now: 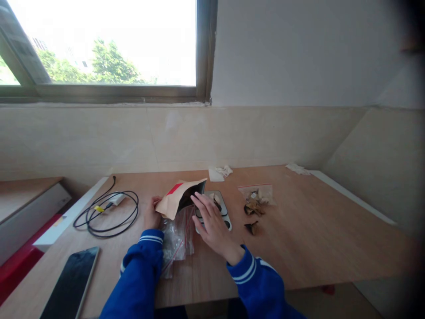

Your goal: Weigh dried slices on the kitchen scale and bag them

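Note:
A brown paper pouch (169,201) with a red patch and a dark inside is tilted, its mouth facing right. My left hand (152,215) grips its lower left end. Close to the pouch's open mouth is my right hand (212,226), fingers stretched and apart, with nothing visible in it. Partly behind that hand lies a small white scale (224,212) with a pale and dark piece on it. Clear zip bags (174,241) lie under the pouch. To the right are brown dried pieces (254,208), a separate dark piece (251,227) and a zip bag holding more pieces (265,194).
A coiled black cable (133,217) with a white adapter (117,198) lies on the left of the wooden table (308,239). A phone or tablet (71,283) is at the front left. Crumpled tissue (224,170) lies at the back edge, near the wall.

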Demonstrator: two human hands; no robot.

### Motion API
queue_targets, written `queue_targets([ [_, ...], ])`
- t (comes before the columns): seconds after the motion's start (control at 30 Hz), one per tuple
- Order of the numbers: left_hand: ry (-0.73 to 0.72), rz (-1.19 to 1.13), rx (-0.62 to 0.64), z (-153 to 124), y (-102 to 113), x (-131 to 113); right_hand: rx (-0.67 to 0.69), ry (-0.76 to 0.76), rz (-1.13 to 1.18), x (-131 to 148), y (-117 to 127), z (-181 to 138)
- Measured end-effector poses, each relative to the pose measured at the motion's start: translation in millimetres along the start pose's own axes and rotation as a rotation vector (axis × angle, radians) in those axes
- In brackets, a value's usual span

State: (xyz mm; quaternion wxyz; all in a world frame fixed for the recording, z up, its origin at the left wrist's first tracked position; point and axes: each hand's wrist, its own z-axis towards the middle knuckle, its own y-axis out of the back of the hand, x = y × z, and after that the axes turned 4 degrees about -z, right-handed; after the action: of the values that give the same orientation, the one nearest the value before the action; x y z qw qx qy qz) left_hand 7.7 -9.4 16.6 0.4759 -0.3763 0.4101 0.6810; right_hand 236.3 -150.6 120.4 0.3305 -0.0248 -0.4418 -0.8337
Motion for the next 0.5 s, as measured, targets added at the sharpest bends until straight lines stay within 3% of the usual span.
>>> queue_targets([
  [0.13, 0.005, 0.051, -0.008, -1.5, 0.6, -0.1, 0.070, 0.057, -0.014, 3.1, -5.1, 5.9],
  [0.33, -0.010, 0.084, -0.032, -2.1, -1.3, -0.6, 0.282, -0.044, 0.020, -10.0, -15.4, 16.9],
  [0.5, -0.031, 0.067, -0.021, -2.2, -1.4, 2.6, 0.199, -0.099, 0.197, -26.6, -59.4, 40.0],
])
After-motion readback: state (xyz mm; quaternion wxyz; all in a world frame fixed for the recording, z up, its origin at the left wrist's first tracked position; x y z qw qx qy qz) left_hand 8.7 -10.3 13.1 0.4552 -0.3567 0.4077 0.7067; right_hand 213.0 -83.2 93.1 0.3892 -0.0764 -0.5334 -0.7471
